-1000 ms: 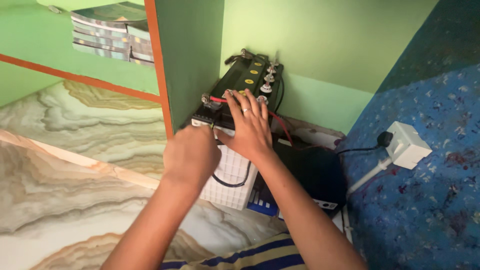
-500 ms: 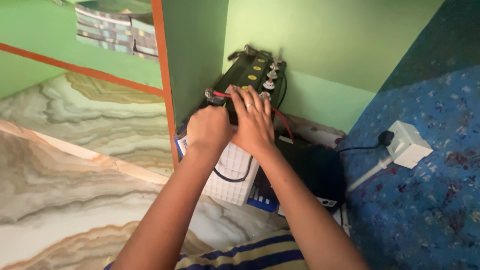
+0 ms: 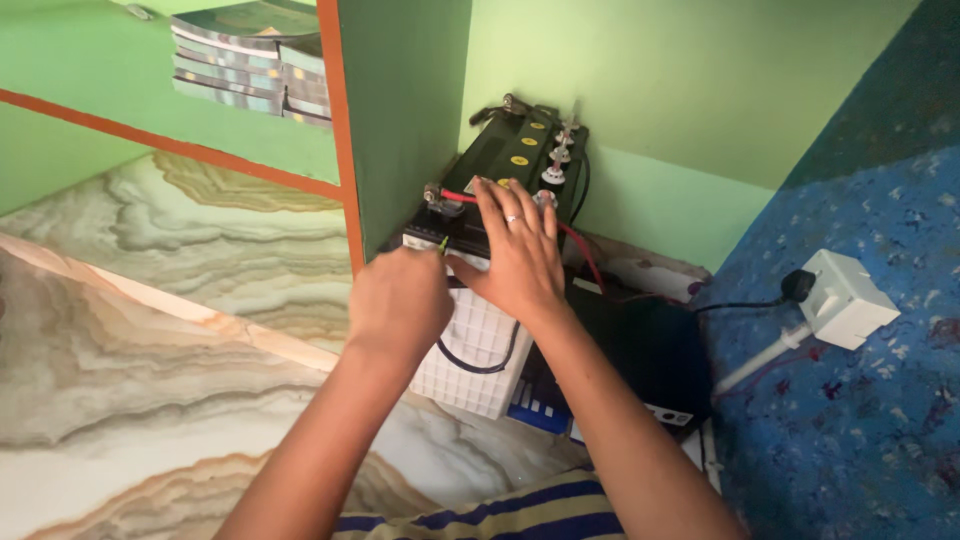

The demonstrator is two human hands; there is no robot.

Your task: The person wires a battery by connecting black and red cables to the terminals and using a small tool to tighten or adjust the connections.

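Two hands on the battery [image 3: 500,200], long axis running away: right hand [image 3: 515,250] fingers spread flat, left hand [image 3: 400,300] seemingly fisted.

I am seeing through one head-worn camera, looking steeply down and forward from close above the left hand [image 3: 400,300] and right hand [image 3: 515,255], facing the battery [image 3: 500,160] in the far corner.

round yellow labels [image 3: 522,145] on black battery top [image 3: 500,170]
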